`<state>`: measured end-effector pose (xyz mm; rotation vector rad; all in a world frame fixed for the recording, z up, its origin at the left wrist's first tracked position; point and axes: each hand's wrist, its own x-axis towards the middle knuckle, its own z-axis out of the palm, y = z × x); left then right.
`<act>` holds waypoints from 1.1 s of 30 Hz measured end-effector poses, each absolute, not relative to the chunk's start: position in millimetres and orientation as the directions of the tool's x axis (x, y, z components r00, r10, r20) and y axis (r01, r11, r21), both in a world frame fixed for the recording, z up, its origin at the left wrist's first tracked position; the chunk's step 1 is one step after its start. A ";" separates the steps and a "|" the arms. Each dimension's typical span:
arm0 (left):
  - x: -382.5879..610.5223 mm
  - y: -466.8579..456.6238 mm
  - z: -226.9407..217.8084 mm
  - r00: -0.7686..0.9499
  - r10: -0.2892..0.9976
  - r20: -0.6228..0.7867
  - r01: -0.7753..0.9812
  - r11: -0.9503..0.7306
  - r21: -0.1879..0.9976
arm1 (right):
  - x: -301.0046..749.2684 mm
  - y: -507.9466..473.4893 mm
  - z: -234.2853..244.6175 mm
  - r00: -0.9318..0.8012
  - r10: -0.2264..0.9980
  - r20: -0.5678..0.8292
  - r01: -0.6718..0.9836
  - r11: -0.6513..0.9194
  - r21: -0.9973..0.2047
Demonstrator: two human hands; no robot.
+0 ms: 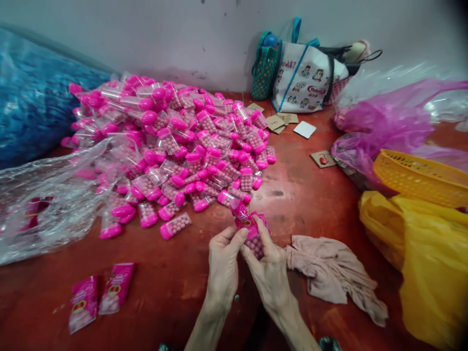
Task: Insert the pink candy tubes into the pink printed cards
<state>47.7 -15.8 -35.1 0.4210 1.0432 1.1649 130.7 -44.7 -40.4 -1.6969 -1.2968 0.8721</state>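
Close in front of me, both hands work on one small clear candy container point(255, 247) of pink balls, with a printed pink wrapper point(241, 214) at its top. My left hand point(224, 258) pinches the wrapper's edge between thumb and fingertips. Thumb and fingers of my right hand point(270, 265) grip the container from the other side. Just beyond lies a big heap of pink-capped candy containers point(204, 161). One loose candy container point(175, 225) rests at the heap's near edge. Two containers in printed pink wrappers point(83, 303) lie side by side at lower left.
A crumpled beige cloth point(332, 270) lies right of my hands. Farther right are a yellow bag point(435, 273), a yellow basket point(420, 178) and a purple bag point(391, 114). Clear plastic sheeting point(54, 219) and a blue sack point(40, 92) flank the left. A tote bag point(303, 80) stands by the wall.
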 end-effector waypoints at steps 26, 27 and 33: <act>33.7 7.2 -31.6 0.157 0.931 -0.331 -0.373 0.366 0.853 | 157.5 -6.2 -14.6 0.138 0.990 0.002 0.332 -0.044 -0.942; 33.4 6.7 -31.8 0.158 0.932 -0.327 -0.365 0.363 0.857 | 155.0 -2.3 -15.9 0.109 0.994 -0.013 0.247 -0.040 -0.968; 35.9 3.4 -32.9 0.140 0.917 -0.373 -0.327 0.399 0.857 | 142.7 3.6 -30.9 0.120 0.982 -0.145 -0.141 -0.128 -0.982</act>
